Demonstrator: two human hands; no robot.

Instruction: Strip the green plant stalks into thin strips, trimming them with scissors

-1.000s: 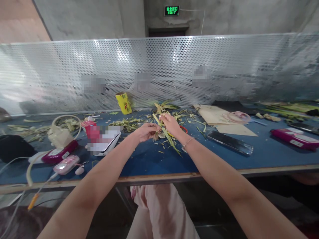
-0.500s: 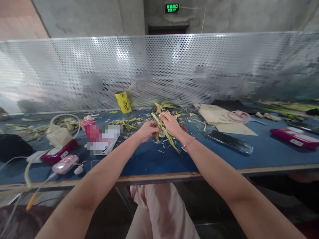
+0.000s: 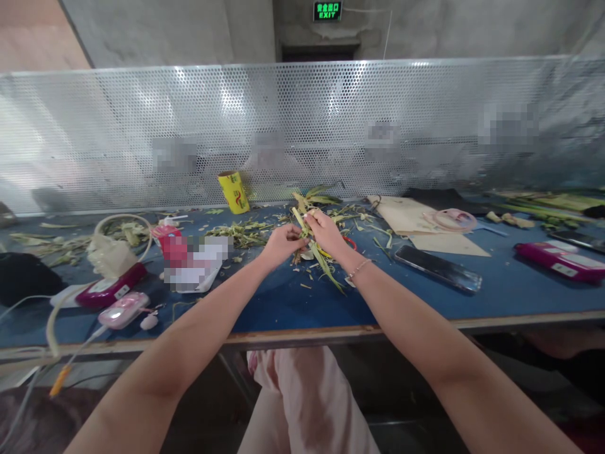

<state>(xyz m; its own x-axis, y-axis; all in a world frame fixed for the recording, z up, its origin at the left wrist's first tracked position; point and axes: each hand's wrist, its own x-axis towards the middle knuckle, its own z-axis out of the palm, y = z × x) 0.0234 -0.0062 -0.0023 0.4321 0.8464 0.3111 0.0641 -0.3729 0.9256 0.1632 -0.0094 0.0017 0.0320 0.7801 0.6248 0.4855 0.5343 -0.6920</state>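
Observation:
A pale green stalk with long, narrow leaves [image 3: 327, 270] slants between my two hands, its cut-looking upper end poking out above the fingers. My right hand [image 3: 326, 232] is closed around its upper part, thumb on top. From the other side my left hand [image 3: 282, 244] pinches at the stalk's middle with thumb and fingertips; the exact contact is partly hidden. Beyond my hands lies another leafy stalk [image 3: 314, 197]. Stripped green scraps [image 3: 246, 234] are heaped to the left of my hands, and a red and yellow ring-like item [image 3: 350, 243] shows behind my right wrist.
A yellow tube [image 3: 234, 192] stands near the perforated metal screen [image 3: 302, 113]. Toward the right lie a dark phone [image 3: 438, 268], brown paper [image 3: 406, 216] and a magenta device [image 3: 560, 261]. Leftward are a pink gadget [image 3: 123, 311], cables and another magenta device [image 3: 113, 289].
Both hands stay at the stalk with only small finger shifts. The left hand's fingers have moved slightly up and right along it. The camera view has shifted a little.

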